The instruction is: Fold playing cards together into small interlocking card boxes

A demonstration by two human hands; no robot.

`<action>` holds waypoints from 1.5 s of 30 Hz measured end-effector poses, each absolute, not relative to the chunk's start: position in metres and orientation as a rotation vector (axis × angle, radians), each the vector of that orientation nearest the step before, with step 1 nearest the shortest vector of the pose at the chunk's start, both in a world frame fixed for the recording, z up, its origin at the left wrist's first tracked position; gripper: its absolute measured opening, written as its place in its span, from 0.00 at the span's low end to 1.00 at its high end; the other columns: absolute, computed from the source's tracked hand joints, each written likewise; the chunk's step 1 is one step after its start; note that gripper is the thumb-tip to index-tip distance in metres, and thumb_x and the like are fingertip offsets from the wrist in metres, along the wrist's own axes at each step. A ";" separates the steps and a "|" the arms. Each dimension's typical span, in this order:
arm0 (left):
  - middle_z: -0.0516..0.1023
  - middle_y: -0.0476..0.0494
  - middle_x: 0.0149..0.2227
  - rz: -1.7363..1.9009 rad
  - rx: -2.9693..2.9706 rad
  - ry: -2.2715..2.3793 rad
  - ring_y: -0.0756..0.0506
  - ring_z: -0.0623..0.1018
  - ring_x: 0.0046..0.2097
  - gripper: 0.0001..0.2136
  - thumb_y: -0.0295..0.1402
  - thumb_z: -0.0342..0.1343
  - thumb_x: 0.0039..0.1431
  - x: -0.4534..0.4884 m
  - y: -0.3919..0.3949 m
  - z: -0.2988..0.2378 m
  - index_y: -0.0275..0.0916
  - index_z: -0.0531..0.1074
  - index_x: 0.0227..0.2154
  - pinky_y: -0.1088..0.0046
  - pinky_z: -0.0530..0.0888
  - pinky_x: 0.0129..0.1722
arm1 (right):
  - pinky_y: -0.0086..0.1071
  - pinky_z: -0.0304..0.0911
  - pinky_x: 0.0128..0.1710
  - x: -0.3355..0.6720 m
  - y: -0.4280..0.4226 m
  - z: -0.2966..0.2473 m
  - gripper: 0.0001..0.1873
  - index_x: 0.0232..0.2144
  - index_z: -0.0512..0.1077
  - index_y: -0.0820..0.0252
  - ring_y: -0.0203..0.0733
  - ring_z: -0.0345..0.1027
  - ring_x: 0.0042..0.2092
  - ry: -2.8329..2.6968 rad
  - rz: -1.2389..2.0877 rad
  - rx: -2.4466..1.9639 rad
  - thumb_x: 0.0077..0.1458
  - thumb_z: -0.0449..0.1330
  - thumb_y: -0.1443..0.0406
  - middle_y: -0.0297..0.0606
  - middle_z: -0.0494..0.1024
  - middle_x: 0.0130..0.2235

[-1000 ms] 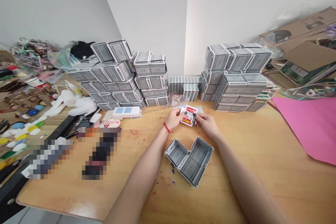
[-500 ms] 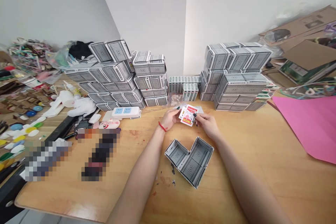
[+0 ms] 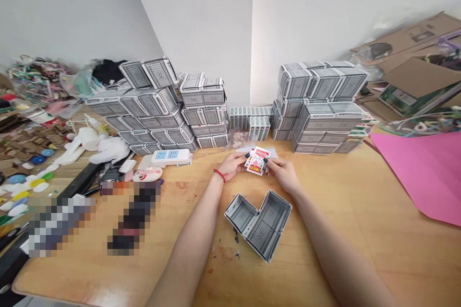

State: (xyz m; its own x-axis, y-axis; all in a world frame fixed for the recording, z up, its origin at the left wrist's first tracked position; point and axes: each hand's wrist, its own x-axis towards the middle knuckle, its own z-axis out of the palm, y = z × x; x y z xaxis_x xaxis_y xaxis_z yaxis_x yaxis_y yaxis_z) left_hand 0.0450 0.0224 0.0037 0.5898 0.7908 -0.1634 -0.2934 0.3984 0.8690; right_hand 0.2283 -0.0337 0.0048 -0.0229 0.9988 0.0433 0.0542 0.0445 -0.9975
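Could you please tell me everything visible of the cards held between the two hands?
The cards look like thin playing cards; how many cannot be told. The front one is red and white, with POKER across the top and yellow patches near the bottom; another white one shows behind its left side. They tilt slightly over the wooden table's far part. The left hand holds their left edge, the right hand their right edge.

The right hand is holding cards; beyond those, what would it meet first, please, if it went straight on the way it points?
Past the cards, the right hand would probably meet the left hand, at their opposite edge, though depth is hard to judge here.
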 end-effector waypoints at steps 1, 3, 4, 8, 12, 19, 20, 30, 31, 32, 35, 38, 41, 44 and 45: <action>0.77 0.40 0.36 0.739 0.920 0.629 0.46 0.75 0.36 0.15 0.35 0.62 0.42 0.045 0.023 0.004 0.34 0.74 0.35 0.66 0.70 0.40 | 0.29 0.56 0.27 0.228 -0.033 0.005 0.20 0.15 0.67 0.60 0.35 0.59 0.22 -1.299 1.160 -1.210 0.47 0.55 0.51 0.34 0.68 0.19; 0.77 0.41 0.35 0.734 0.916 0.635 0.47 0.75 0.35 0.15 0.35 0.62 0.42 0.045 0.023 0.004 0.34 0.74 0.34 0.67 0.70 0.40 | 0.29 0.56 0.27 0.229 -0.032 0.004 0.20 0.15 0.67 0.60 0.35 0.59 0.22 -1.327 1.146 -1.220 0.47 0.55 0.52 0.34 0.68 0.18; 0.77 0.41 0.34 0.734 0.909 0.643 0.47 0.75 0.35 0.15 0.35 0.62 0.41 0.045 0.022 0.004 0.34 0.75 0.34 0.67 0.70 0.40 | 0.29 0.56 0.27 0.229 -0.032 0.003 0.20 0.15 0.67 0.60 0.35 0.60 0.22 -1.339 1.139 -1.226 0.47 0.54 0.52 0.33 0.68 0.18; 0.78 0.40 0.33 0.767 0.883 0.688 0.48 0.75 0.33 0.14 0.32 0.64 0.38 0.048 0.021 0.006 0.33 0.76 0.31 0.69 0.69 0.40 | 0.30 0.57 0.27 0.229 -0.032 0.000 0.21 0.14 0.67 0.60 0.35 0.60 0.21 -1.380 1.113 -1.259 0.47 0.54 0.51 0.33 0.69 0.16; 0.78 0.40 0.32 0.798 0.893 0.723 0.48 0.75 0.33 0.15 0.31 0.65 0.35 0.051 0.019 0.009 0.32 0.76 0.30 0.68 0.69 0.40 | 0.30 0.57 0.27 0.230 -0.032 0.000 0.21 0.14 0.68 0.59 0.36 0.61 0.22 -1.411 1.104 -1.270 0.48 0.54 0.52 0.34 0.69 0.16; 0.78 0.41 0.28 0.833 0.922 0.829 0.47 0.76 0.30 0.15 0.32 0.66 0.31 0.058 0.018 0.011 0.31 0.76 0.26 0.65 0.71 0.37 | 0.30 0.57 0.27 0.230 -0.032 0.002 0.21 0.14 0.68 0.59 0.37 0.61 0.22 -1.415 1.120 -1.278 0.46 0.54 0.50 0.34 0.70 0.16; 0.78 0.41 0.27 0.843 0.929 0.843 0.47 0.76 0.29 0.15 0.32 0.66 0.30 0.059 0.018 0.011 0.30 0.76 0.26 0.65 0.71 0.36 | 0.30 0.57 0.27 0.230 -0.032 0.002 0.21 0.14 0.68 0.59 0.36 0.61 0.22 -1.415 1.121 -1.282 0.46 0.54 0.50 0.34 0.70 0.16; 0.74 0.48 0.20 0.984 1.002 0.995 0.52 0.71 0.22 0.10 0.31 0.64 0.31 0.068 0.020 0.002 0.32 0.72 0.20 0.74 0.69 0.25 | 0.30 0.57 0.25 0.229 -0.034 0.005 0.21 0.14 0.68 0.60 0.35 0.61 0.21 -1.401 1.153 -1.267 0.46 0.55 0.51 0.34 0.70 0.16; 0.73 0.50 0.19 1.005 1.019 1.008 0.52 0.70 0.21 0.10 0.31 0.64 0.32 0.069 0.020 0.000 0.32 0.71 0.19 0.76 0.67 0.23 | 0.29 0.57 0.25 0.229 -0.034 0.005 0.21 0.14 0.68 0.60 0.36 0.61 0.21 -1.395 1.160 -1.265 0.46 0.55 0.51 0.34 0.70 0.16; 0.72 0.51 0.18 1.026 1.039 1.020 0.53 0.69 0.20 0.09 0.31 0.63 0.33 0.071 0.020 -0.001 0.33 0.70 0.18 0.77 0.66 0.22 | 0.29 0.57 0.24 0.229 -0.033 0.004 0.21 0.14 0.68 0.60 0.36 0.61 0.20 -1.391 1.164 -1.264 0.46 0.55 0.51 0.34 0.70 0.16; 0.69 0.54 0.16 1.091 1.096 1.041 0.55 0.66 0.20 0.08 0.30 0.62 0.35 0.074 0.018 -0.003 0.34 0.68 0.17 0.79 0.63 0.22 | 0.30 0.57 0.24 0.228 -0.031 0.002 0.21 0.14 0.68 0.60 0.35 0.61 0.20 -1.370 1.163 -1.268 0.45 0.55 0.50 0.34 0.70 0.16; 0.71 0.53 0.19 1.119 1.140 1.021 0.53 0.69 0.23 0.07 0.31 0.60 0.39 0.074 0.016 -0.002 0.35 0.69 0.20 0.78 0.65 0.26 | 0.30 0.58 0.25 0.226 -0.030 0.001 0.20 0.15 0.68 0.59 0.36 0.61 0.21 -1.307 1.161 -1.264 0.45 0.55 0.50 0.34 0.71 0.17; 0.74 0.49 0.26 1.100 1.188 0.938 0.51 0.71 0.28 0.08 0.35 0.58 0.43 0.071 0.016 0.000 0.35 0.71 0.25 0.76 0.67 0.30 | 0.30 0.58 0.26 0.225 -0.030 0.003 0.19 0.15 0.68 0.59 0.35 0.62 0.21 -1.253 1.185 -1.224 0.45 0.56 0.51 0.34 0.71 0.18; 0.73 0.49 0.26 1.092 1.209 0.893 0.51 0.70 0.28 0.09 0.37 0.57 0.45 0.068 0.017 0.001 0.35 0.71 0.25 0.76 0.66 0.30 | 0.30 0.58 0.26 0.226 -0.030 0.005 0.19 0.15 0.68 0.60 0.36 0.62 0.22 -1.255 1.239 -1.190 0.45 0.56 0.51 0.34 0.70 0.18; 0.73 0.49 0.25 1.085 1.203 0.896 0.52 0.70 0.28 0.10 0.37 0.57 0.45 0.068 0.017 0.001 0.35 0.71 0.24 0.76 0.66 0.29 | 0.30 0.58 0.26 0.226 -0.031 0.006 0.19 0.15 0.68 0.60 0.35 0.61 0.21 -1.264 1.254 -1.186 0.45 0.56 0.51 0.34 0.70 0.18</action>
